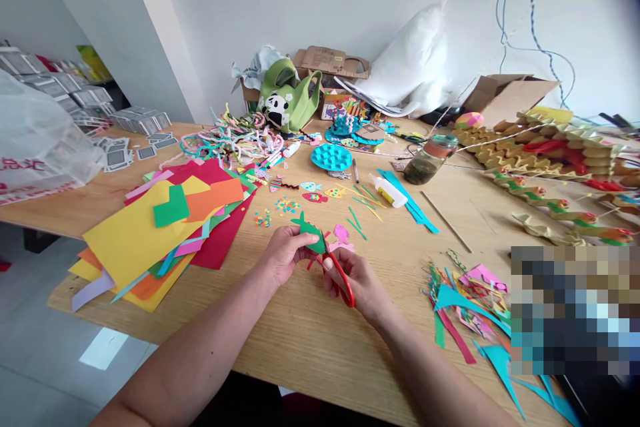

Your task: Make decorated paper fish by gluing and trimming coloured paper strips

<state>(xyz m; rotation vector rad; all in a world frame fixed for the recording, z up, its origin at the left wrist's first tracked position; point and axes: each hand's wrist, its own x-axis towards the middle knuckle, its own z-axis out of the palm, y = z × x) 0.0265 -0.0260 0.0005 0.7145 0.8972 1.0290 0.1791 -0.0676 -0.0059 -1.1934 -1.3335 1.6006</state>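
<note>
My left hand [289,251] pinches a green paper fish [311,237], its tail pointing up and to the left. In my right hand [356,275] is a pair of red-handled scissors [343,280], the dark blades against the fish's right edge. Just beyond my hands lie a pink paper fish [341,234] and small heaps of coloured confetti [287,205]. Farther back are a red fish [315,197], a yellow fish [335,193] and a blue fish [311,186], all decorated. Narrow green strips [357,219] rest to their right.
Coloured paper sheets [135,233] pile up at the left. A glue bottle [390,189], a glass jar [431,160] and a wooden stick [447,221] lie or stand right of centre. Paper scraps [465,300] cover the right front. A green panda bag [285,103] stands behind.
</note>
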